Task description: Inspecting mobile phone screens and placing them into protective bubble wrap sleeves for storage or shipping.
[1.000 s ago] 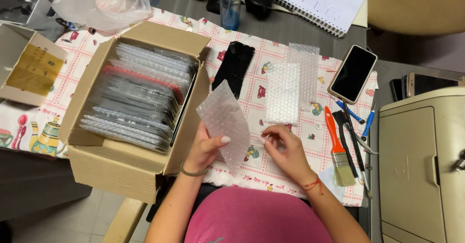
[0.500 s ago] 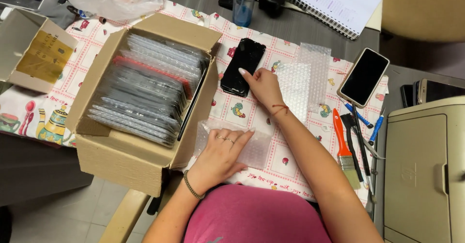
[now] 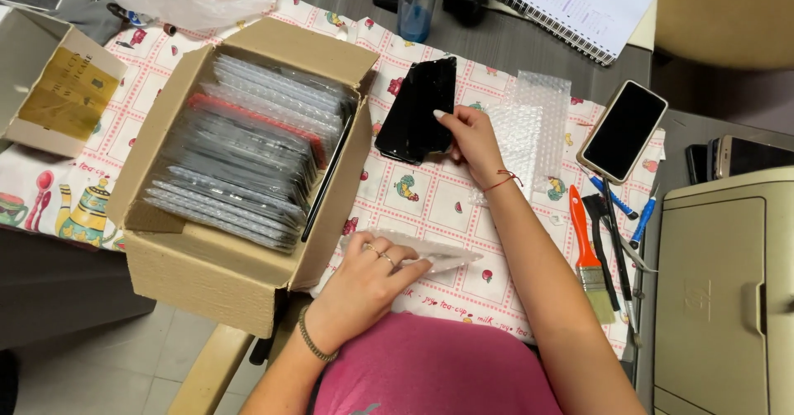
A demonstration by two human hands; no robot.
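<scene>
**Black screen panel in the right hand, bubble-wrap sleeve pinned under the left**

From my remote seat I see the right hand [image 3: 473, 136] reaching out over the table [image 3: 430, 208], its fingers [image 3: 441, 117] closed on the lower right edge of a black phone screen panel [image 3: 418, 107]. The panel lies tilted on the patterned cloth, just beside the open flap of the cardboard box [image 3: 223, 175], and I judge it is only gripped at the edge, not lifted clear; I cannot tell whether its far end is off the cloth.

The left hand [image 3: 364, 278] lies flat near the table's front edge, fingers [image 3: 397, 258] pressed together and held down on a clear bubble-wrap sleeve [image 3: 438, 255]. The sleeve looks empty and lies flat, its free end pointing right.

As for progress, my reading is this: the box is already packed with a tight row of wrapped panels standing on edge, so most of the lot looks done. This panel is bare and well apart from the sleeve, so its wrapping has not begun. More bubble wrap [image 3: 533, 125] lies just beyond the right wrist, partly under the hand.

To the right sit a phone [image 3: 622, 131] with a dark screen, an orange-handled brush [image 3: 587, 258] and some small tools, none of them touched. A spray bottle [image 3: 416, 1] stands at the far edge.
</scene>
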